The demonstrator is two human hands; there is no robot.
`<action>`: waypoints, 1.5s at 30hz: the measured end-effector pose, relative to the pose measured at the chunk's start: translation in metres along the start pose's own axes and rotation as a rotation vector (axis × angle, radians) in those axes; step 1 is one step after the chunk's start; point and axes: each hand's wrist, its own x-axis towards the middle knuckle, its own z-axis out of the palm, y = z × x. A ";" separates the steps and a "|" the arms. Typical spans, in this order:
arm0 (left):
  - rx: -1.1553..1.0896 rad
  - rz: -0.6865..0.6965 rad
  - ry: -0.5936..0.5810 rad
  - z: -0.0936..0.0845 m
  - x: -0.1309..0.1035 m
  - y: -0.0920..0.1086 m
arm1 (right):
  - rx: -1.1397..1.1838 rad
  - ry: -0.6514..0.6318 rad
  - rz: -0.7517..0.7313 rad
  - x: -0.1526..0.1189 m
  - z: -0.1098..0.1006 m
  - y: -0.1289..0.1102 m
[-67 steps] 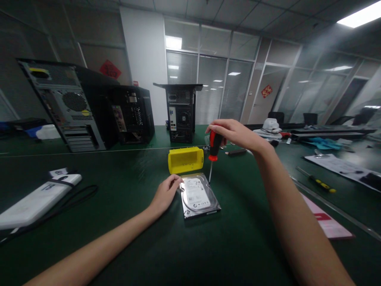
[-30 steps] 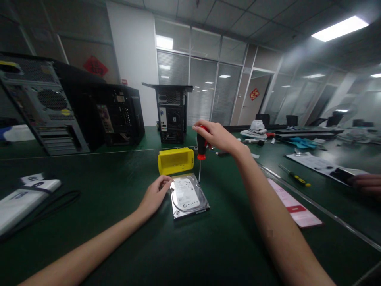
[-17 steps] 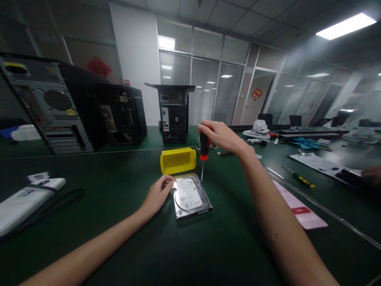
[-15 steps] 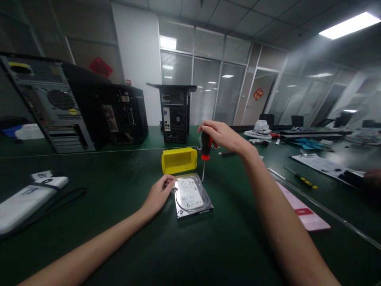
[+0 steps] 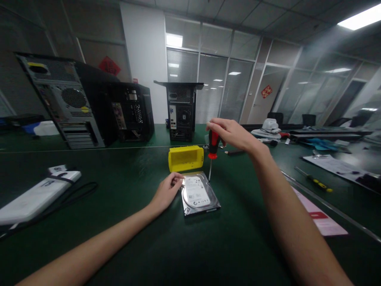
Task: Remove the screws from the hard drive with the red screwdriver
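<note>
Screwdriver (image 5: pixel 213 143) gripped by right hand (image 5: pixel 231 132) shows more red than before, left hand (image 5: pixel 166 191) pinching the hard drive (image 5: pixel 199 194)

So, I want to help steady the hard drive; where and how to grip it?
Probably pinch the hard drive at its near corners, from the near side: it lies flat with that end uncovered, while the left hand and screwdriver are at its sides.
</note>
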 end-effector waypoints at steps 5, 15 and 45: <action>0.011 0.010 -0.006 0.000 0.000 -0.002 | 0.096 -0.097 0.047 -0.003 -0.009 -0.005; 0.040 0.008 -0.003 -0.001 -0.003 0.004 | 0.011 -0.013 0.040 -0.002 -0.002 -0.006; 0.032 0.062 0.060 0.001 -0.002 0.000 | 0.131 -0.089 0.039 0.000 -0.003 -0.005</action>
